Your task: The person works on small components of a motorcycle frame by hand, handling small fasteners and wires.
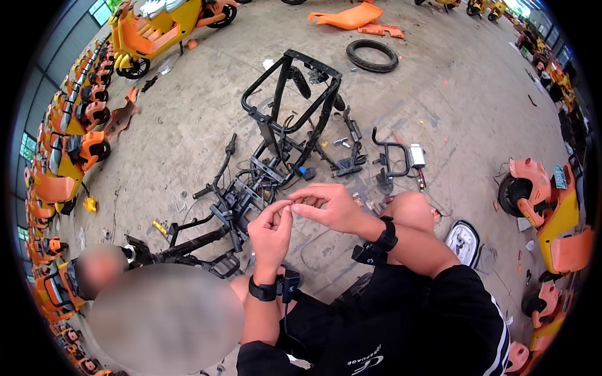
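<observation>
- Broadly, the grey concrete floor [464, 119] spreads around you, with orange-and-yellow scooters [53, 188] lined up along your left.
- Your black scooter frame [266, 169] lies on that floor, ahead of your fingers and mostly to their left; its upright, looped end stands farthest from you. In the view, your fingertips are raised in front of its near right side, seemingly apart from it.
- Beyond the frame, you have an orange body panel [348, 17] and, nearer, a black tyre [357, 62] lying flat.
- Your left hand [271, 225] points upward, thumb and index tips pinched together; your right hand [329, 205] comes across from the side to meet it, its thumb and index tips also drawn in.
- To your right, past the right hand, lies a silver box [416, 155].
- Smallest of all would be anything between your touching fingertips: you cannot tell from this view whether they grip something.
</observation>
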